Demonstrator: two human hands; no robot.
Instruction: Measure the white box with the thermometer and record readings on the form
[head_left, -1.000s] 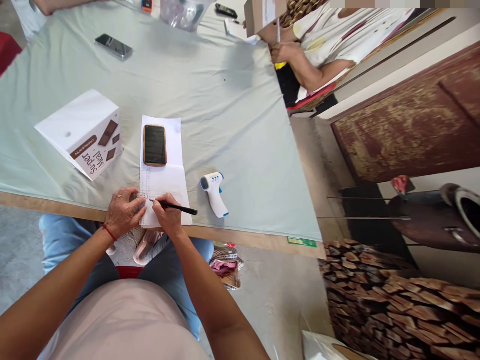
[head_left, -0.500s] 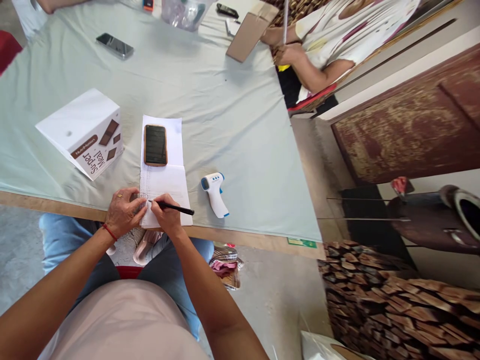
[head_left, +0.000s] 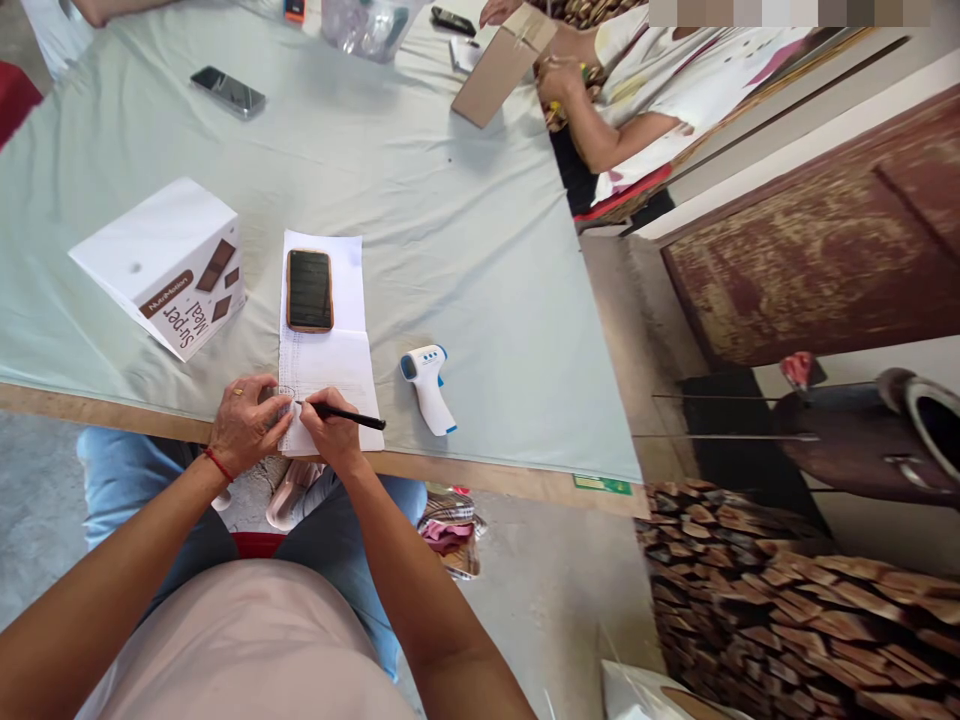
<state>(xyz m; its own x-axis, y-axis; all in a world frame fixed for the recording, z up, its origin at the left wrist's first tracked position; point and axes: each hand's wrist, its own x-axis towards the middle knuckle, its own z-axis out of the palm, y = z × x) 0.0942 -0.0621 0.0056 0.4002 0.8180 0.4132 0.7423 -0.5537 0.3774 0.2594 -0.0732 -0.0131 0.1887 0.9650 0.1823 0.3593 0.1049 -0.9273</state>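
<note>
My right hand (head_left: 331,425) grips a black pen (head_left: 351,413), its tip touching the lower page of an open notebook (head_left: 337,365). Beside the notebook's left edge, my left hand (head_left: 249,420) has its fingers curled together against the page. A small round outline shows at its fingertips; I cannot make out whether it is an object or a drawn mark. On the upper page lies a phone (head_left: 310,290) in a brown case. A white and blue infrared thermometer (head_left: 428,390) rests to the right of the notebook.
A white folded carton (head_left: 161,265) stands on the tablecloth (head_left: 480,290) at left. Farther back are another phone (head_left: 228,92), a clear plastic container (head_left: 371,25) and a cardboard box (head_left: 495,75). Another person's arm (head_left: 600,130) is at the far right edge. Stacked firewood (head_left: 810,620) lies at lower right.
The other person's hands have shifted, one now reaching behind the cardboard box, and the pale stick they held upright no longer shows. My own hands and pen look almost unchanged.
</note>
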